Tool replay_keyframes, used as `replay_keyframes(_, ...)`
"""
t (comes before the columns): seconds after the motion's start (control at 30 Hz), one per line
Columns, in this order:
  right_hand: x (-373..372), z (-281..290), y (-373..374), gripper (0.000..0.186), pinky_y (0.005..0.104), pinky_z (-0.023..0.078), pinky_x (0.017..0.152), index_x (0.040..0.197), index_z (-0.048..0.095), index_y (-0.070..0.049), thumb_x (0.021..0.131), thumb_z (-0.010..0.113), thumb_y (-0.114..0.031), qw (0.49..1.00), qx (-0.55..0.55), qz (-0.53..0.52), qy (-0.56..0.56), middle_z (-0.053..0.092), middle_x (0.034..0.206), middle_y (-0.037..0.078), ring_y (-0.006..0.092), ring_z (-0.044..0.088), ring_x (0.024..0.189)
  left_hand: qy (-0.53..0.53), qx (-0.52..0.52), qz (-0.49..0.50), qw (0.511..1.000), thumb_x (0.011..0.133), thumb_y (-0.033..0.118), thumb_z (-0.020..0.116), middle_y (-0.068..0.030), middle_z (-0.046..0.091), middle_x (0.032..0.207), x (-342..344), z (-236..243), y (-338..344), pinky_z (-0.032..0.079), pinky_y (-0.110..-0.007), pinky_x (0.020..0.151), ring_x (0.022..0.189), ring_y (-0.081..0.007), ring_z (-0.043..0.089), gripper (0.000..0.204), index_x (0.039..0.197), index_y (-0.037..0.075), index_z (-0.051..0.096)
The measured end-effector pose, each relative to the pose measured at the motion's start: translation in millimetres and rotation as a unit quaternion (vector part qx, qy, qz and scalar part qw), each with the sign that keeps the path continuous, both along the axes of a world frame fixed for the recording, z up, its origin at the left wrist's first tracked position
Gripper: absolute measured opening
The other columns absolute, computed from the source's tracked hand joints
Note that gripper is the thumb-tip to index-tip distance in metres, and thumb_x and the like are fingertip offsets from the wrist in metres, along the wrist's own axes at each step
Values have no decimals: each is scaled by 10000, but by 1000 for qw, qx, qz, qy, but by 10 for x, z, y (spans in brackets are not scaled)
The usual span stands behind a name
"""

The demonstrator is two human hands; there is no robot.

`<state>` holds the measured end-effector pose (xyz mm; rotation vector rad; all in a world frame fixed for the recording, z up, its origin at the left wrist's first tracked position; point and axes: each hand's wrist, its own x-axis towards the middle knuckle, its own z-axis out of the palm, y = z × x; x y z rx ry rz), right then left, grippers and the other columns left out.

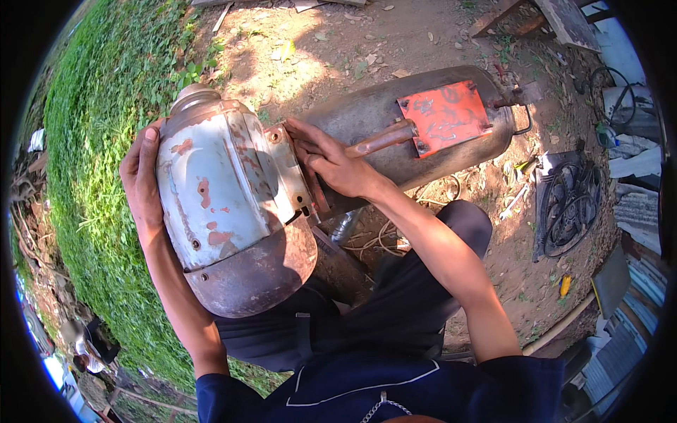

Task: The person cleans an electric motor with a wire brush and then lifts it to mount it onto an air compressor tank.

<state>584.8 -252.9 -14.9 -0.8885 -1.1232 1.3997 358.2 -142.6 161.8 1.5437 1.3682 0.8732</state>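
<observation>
A worn electric motor (208, 190), pale grey-blue with rust patches, is tilted above my lap. Its rounded brown end cover (257, 271) faces me, and a pulley-like round end (193, 95) points away. My left hand (143, 173) wraps the motor's left side, its thumb up along the casing. On the right side, my right hand (331, 158) is closed around the edge of the motor's rusty mounting foot (285, 166); some fingertips are hidden behind it. Just beyond lies a rusty cylindrical tank (352, 106) with an orange-red plate (444, 116) and a brown pipe (381, 139) on it.
Grass (92, 176) grows on the left, bare soil (395, 35) elsewhere. A coiled black cable (571, 204) lies at right, near corrugated metal sheets (620, 352). A wooden stand (564, 21) is at the far right. Another person (92, 349) is at the lower left.
</observation>
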Motion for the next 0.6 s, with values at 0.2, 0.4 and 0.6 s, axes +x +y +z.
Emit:
replay_keyframes(0.2,324,293,-174,1289,406,211,1177,1512,-103,-17,652,841,-198,957,110,157,-218,136,1558,273,351,176,1458,0,-11,-2,1000,986,312,543,-107,693,943,35,20,-23,524,-259,756,813,-136,649,392,1111,-44,650)
replay_keyframes(0.4,180,198,-327,1439,451,269,1153,1488,-140,24,574,904,-358,926,178,87,-321,153,1532,316,413,240,1420,-27,-39,6,999,985,316,539,-111,693,947,136,63,-61,532,-256,749,806,-143,656,397,1106,-45,649)
replay_keyframes(0.6,100,62,-348,1408,471,333,1116,1503,-97,11,569,890,-358,927,179,59,-325,232,1496,328,438,324,1371,-38,-30,0,999,983,306,544,-107,693,944,86,18,-45,533,-255,742,800,-135,656,383,1111,-38,651)
